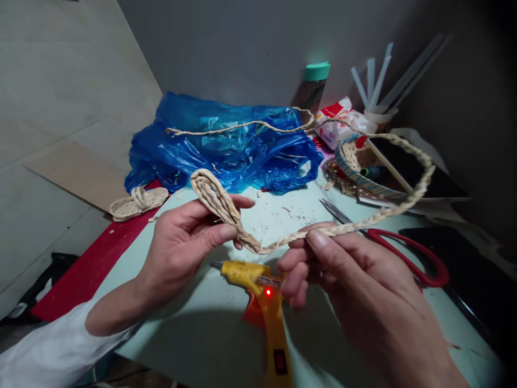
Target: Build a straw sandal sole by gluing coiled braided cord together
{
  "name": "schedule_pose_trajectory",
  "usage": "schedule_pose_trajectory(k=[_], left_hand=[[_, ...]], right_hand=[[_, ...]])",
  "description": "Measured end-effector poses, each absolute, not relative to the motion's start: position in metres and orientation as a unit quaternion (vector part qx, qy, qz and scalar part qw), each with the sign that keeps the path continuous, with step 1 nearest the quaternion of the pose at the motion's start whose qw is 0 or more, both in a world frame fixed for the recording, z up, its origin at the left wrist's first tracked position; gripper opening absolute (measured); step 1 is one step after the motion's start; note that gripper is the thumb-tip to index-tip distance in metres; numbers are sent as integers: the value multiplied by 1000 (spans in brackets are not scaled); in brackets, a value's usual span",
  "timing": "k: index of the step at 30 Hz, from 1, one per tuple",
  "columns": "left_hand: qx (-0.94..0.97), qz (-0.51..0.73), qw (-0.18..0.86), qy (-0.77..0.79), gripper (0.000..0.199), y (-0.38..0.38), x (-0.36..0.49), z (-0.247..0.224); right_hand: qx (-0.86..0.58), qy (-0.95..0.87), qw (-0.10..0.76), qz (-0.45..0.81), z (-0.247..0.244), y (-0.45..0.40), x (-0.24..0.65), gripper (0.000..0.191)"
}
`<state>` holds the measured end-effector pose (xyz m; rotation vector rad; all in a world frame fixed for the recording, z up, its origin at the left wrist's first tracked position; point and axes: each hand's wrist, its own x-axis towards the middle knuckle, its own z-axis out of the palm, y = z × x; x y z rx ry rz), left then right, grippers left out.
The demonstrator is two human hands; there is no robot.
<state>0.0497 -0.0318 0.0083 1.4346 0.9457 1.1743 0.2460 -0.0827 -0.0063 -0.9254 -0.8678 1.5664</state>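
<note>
No wording can be read with certainty. The yellow glue gun carries a small pale label with dark print, too small and blurred to make out. The red-and-white packet seems to bear lettering, likewise illegible from here.

Bag, plastic, blue, crumpled, 1: near the grey wall. Bottle, green cap, 1: behind the bag's right end. Packet, red and white, 1: just beside the bottle. Basket, woven, blue-striped rim, 1: right of the packet, nearer the viewer. Sheet, brown, flat, 1: far left. Strip, red, 1: along the pale table's left edge.
</note>
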Motion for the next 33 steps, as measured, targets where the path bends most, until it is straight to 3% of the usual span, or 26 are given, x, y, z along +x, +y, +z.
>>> schedule_pose_trajectory(k=[23, 33], left_hand=[[628, 407, 513, 420, 15, -45, 67, 11], [644, 379, 512, 425, 20, -43, 71, 15]], right_hand=[[-484, -554, 457, 500, 0, -86, 239, 35], [-481, -540, 441, 531, 3, -86, 241, 36]])
